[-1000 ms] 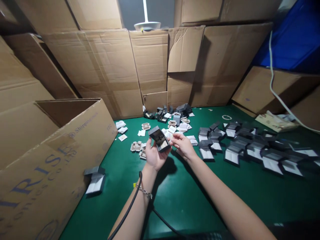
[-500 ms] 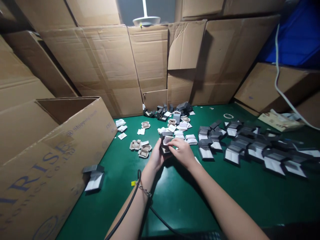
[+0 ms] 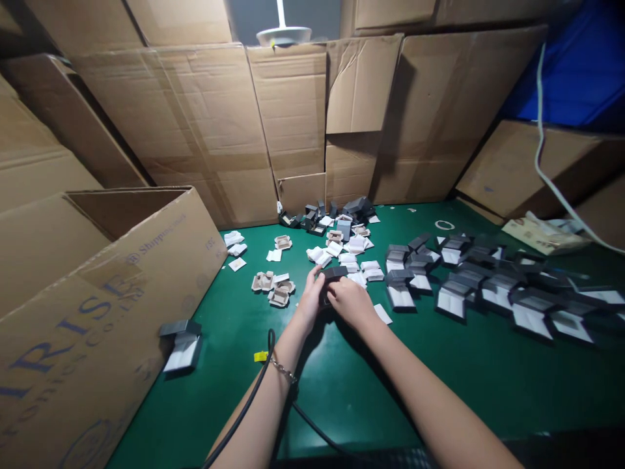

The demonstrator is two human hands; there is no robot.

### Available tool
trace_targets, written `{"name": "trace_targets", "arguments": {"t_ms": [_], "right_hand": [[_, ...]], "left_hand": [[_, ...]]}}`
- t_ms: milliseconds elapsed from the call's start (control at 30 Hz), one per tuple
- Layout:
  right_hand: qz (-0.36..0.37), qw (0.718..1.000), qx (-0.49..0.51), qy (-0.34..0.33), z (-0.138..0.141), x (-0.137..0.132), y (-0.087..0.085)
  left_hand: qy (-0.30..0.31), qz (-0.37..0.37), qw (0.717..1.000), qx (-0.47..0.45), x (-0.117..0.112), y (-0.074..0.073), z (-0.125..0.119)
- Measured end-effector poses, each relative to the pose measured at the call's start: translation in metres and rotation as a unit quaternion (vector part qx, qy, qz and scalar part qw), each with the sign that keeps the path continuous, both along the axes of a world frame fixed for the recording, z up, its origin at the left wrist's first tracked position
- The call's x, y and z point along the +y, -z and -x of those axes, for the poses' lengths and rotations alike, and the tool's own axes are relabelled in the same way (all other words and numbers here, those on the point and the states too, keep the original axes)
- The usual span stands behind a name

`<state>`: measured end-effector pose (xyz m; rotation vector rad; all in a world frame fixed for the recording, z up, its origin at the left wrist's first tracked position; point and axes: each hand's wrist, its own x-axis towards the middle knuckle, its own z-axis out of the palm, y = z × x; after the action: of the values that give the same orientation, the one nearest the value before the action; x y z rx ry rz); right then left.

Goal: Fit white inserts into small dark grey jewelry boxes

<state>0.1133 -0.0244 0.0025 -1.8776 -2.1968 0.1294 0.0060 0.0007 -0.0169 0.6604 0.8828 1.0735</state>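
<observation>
Over the middle of the green table my left hand (image 3: 310,301) is closed around the left side of a small black box (image 3: 334,273), with its raised edge on the far side. My right hand (image 3: 350,301) is closed at the same box, its fingers bent into or against the near part; their tips are hidden. White folded paper inserts (image 3: 348,262) lie just beyond the box. To the left of my hands are several small grey-brown cardboard trays (image 3: 279,297). A loose white card (image 3: 383,314) lies beside my right wrist.
Open black boxes with white linings (image 3: 452,301) fill the right side; another (image 3: 182,345) stands at left by a large carton (image 3: 117,312). More black boxes (image 3: 358,210) are piled at the back before a cardboard wall (image 3: 209,130). A black cable (image 3: 254,404) crosses my left forearm.
My right hand has moved from pinching the white piece at the box's lid down into or against the box. The white piece no longer shows. My left hand keeps its hold.
</observation>
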Motion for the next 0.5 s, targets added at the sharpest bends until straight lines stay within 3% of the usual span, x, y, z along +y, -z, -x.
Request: {"name": "trace_targets", "arguments": {"t_ms": [133, 300, 500], "right_hand": [[-0.002, 1.000, 0.021, 0.010, 0.001, 0.000, 0.001], [0.040, 0.996, 0.070, -0.025, -0.002, -0.002, -0.011], [0.080, 0.991, 0.101, -0.039, -0.003, -0.012, -0.021]], "left_hand": [[-0.014, -0.008, 1.000, -0.002, -0.002, -0.005, 0.000], [-0.035, -0.025, 0.999, -0.012, -0.003, -0.013, 0.004], [-0.048, -0.077, 0.996, 0.026, 0.002, -0.005, 0.008]]}}
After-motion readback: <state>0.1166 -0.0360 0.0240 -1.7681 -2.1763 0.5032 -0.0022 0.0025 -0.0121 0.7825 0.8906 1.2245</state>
